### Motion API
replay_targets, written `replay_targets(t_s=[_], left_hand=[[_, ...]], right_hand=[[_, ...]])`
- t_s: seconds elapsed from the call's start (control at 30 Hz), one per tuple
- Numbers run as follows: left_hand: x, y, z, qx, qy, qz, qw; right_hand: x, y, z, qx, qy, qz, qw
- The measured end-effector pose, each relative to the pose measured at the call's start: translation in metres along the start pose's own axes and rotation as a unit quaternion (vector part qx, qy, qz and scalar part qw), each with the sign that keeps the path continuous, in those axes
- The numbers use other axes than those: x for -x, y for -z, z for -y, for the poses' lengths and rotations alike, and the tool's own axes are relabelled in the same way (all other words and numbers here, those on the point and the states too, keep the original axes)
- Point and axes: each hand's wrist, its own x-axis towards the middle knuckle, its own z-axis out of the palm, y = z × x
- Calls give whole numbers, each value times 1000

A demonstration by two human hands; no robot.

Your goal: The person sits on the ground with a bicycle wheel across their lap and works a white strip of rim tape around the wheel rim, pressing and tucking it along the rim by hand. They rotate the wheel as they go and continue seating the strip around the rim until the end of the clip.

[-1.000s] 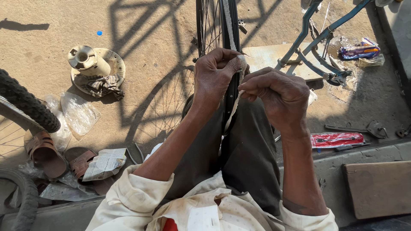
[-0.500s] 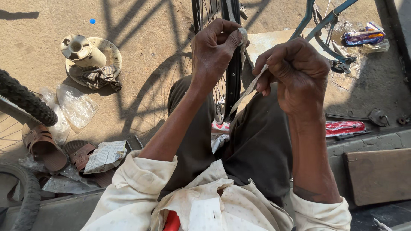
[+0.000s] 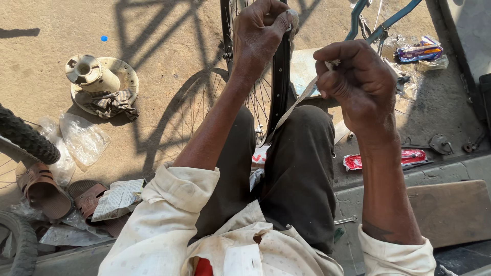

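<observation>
Sandy, sunlit ground fills the upper frame, crossed by thin spoke shadows. At far left a knobbly black tyre (image 3: pixel 25 138) juts in, with brown sandals (image 3: pixel 43 190) and crumpled clear plastic (image 3: pixel 82 137) below it. In the upper left a pale round metal hub (image 3: pixel 97 76) stands with a striped rag (image 3: pixel 110 104) draped on its base. Near top centre the left hand (image 3: pixel 261 30) is closed on the dark rim of a spoked bicycle wheel (image 3: pixel 280 87), which stands upright between the person's dark-trousered knees. A pale, flat strip (image 3: pixel 294 108) runs slanting from the rim up to the right hand (image 3: pixel 358 82), whose fingers are curled tight, pinching the strip's upper end; it may be rim tape, though it is too thin to tell. Right of that, a red flat packet (image 3: pixel 381 159) lies on the ground, and a worn wooden board (image 3: pixel 450 212) sits at lower right.
</observation>
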Motion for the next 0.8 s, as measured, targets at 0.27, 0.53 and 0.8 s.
replay_targets(t_s=[0.27,0.53,0.8], left_hand=[[-2,1,-2,4,39,0,999],[-5,-7,1,-5,19,-14,1000],[-6,-4,0,12,16,-5,1000]], right_hand=[[-20,-9,11,313,167,64,933],[-20,-14,11,269,194,-14,943],[-31,-8,-19,-198,-11,-118,973]])
